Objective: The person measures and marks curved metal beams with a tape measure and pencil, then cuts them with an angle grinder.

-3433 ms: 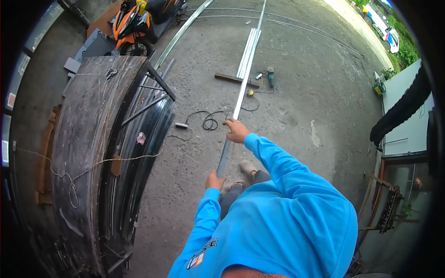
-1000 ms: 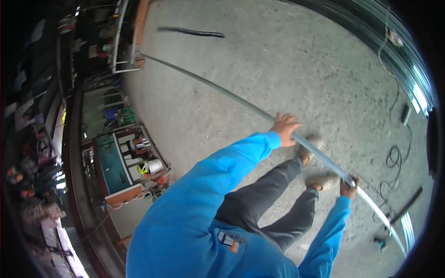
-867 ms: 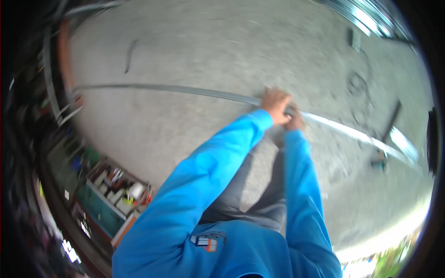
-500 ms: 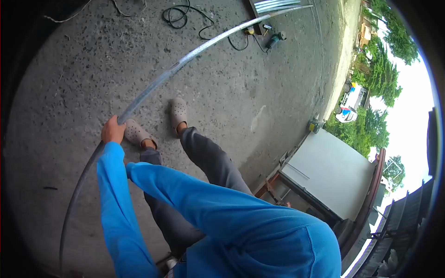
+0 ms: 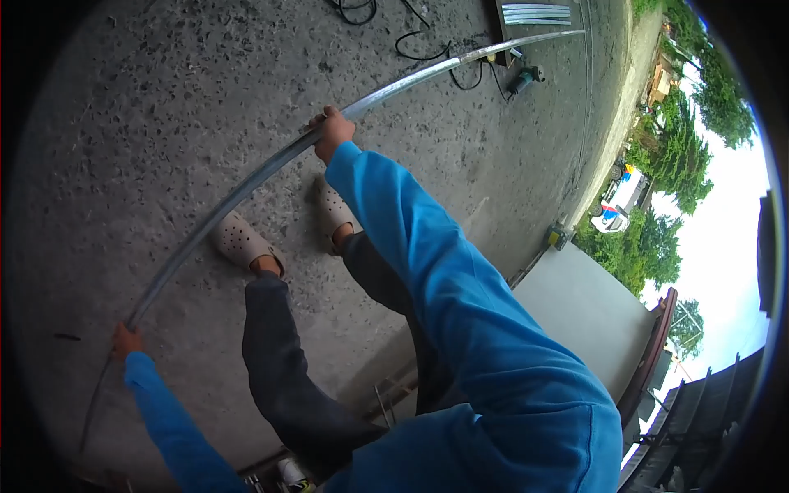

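Observation:
A long grey metal pipe (image 5: 246, 182) runs across the view from lower left to upper right, looking curved through the wide lens. My right hand (image 5: 334, 131) is closed round it near the middle of its length. Farther toward its lower-left end, my left hand (image 5: 126, 340) grips the same pipe, its fingers partly hidden. Below the pipe are my feet in beige clogs (image 5: 240, 239). The pipe's far end reaches past a dark metal beam (image 5: 511, 29) with several shiny metal lengths (image 5: 536, 14) lying by it.
On the concrete floor (image 5: 427, 164), a teal angle grinder (image 5: 524, 80) lies by the pipe's far part. Black cord (image 5: 421, 56) loops nearby. At lower right stands a large white panel (image 5: 588, 304). A white vehicle (image 5: 618, 201) and trees are outdoors beyond.
My right hand has come out from behind my left forearm and now holds the pipe farther up. My left hand has shifted toward the pipe's lower-left end.

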Demonstrator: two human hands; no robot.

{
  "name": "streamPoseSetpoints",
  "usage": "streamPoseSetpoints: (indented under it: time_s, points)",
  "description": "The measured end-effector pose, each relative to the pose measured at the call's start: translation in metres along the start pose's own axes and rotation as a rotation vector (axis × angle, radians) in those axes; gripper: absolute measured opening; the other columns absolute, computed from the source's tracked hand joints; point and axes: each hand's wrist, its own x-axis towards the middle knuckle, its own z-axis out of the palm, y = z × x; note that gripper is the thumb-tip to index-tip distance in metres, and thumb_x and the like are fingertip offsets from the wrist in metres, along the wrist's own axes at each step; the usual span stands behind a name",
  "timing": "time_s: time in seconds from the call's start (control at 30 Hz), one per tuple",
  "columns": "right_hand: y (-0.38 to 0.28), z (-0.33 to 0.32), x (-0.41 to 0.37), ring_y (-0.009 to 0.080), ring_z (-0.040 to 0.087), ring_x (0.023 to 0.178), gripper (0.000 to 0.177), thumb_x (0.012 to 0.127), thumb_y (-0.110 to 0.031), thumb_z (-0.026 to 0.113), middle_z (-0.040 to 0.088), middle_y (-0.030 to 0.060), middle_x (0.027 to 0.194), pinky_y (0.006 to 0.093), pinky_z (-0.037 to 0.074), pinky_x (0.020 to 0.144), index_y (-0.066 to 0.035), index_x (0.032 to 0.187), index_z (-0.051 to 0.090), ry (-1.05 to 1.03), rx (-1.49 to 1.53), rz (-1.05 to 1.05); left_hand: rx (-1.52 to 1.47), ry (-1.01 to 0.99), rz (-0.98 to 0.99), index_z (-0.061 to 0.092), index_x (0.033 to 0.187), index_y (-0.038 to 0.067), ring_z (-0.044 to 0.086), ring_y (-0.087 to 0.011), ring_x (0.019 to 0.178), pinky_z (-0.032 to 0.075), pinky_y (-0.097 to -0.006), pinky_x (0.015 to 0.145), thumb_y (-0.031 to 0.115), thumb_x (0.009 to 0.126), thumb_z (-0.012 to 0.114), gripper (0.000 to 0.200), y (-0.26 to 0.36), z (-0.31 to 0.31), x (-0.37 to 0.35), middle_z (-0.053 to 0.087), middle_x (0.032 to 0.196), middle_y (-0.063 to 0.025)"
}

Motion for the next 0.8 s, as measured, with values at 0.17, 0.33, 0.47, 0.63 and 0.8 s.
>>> streamPoseSetpoints:
  time_s: [0.17,0.33,0.47,0.63,0.8]
  points:
    - [0.06,0.038,-0.017,0.0302,0.065,0.073,0.03,0.094,-0.011,0.06,0.06,0.0167,0.082,0.0471,0.055,0.063,0.004,0.113,0.043,-0.189,0.056,0.124,-0.16,-0.002,-0.162,0.045,0.151,0.022,0.049,-0.0323,0.138,0.031,-0.0704,0.111,0.046,0.092,0.068,0.068,0.021,0.013,0.031,0.049,0.152,-0.0076]
    - [0.129,0.11,-0.057,0.0353,0.069,0.081,0.028,0.094,-0.015,0.06,0.063,0.0213,0.088,0.0534,0.06,0.072,0.006,0.11,0.051,-0.188,-0.157,0.23,-0.709,0.27,0.049,0.046,0.15,0.012,0.041,-0.0374,0.142,0.039,-0.0521,0.115,0.039,0.096,0.066,0.063,0.03,0.101,0.032,0.042,0.155,-0.0172]
    - [0.171,0.105,-0.087,0.0351,0.071,0.084,0.04,0.092,-0.022,0.062,0.071,0.0217,0.098,0.0531,0.059,0.073,0.007,0.12,0.061,-0.558,-0.616,0.461,-1.061,0.089,0.148,0.05,0.146,0.005,0.042,-0.0362,0.142,0.039,-0.0469,0.114,0.033,0.1,0.061,0.055,0.064,0.103,-0.069,0.044,0.153,-0.0215]
    - [0.141,0.01,-0.153,0.0228,0.074,0.077,0.036,0.086,-0.025,0.067,0.075,0.0119,0.091,0.0403,0.059,0.065,0.0,0.111,0.071,-0.989,-1.189,0.194,-1.211,-0.189,0.265,0.065,0.129,-0.003,0.058,-0.0339,0.126,0.044,-0.0415,0.108,0.028,0.099,0.064,0.043,0.073,0.147,-0.205,0.063,0.133,-0.0202]
    - [0.013,-0.155,-0.167,0.0289,0.073,0.09,0.04,0.086,-0.027,0.067,0.074,0.0172,0.096,0.0428,0.056,0.083,0.002,0.112,0.071,-0.87,-1.603,-0.386,-1.291,-0.445,0.405,0.066,0.123,-0.007,0.065,-0.0327,0.116,0.049,-0.0424,0.099,0.022,0.096,0.067,0.039,0.055,0.092,-0.338,0.068,0.125,-0.0228]
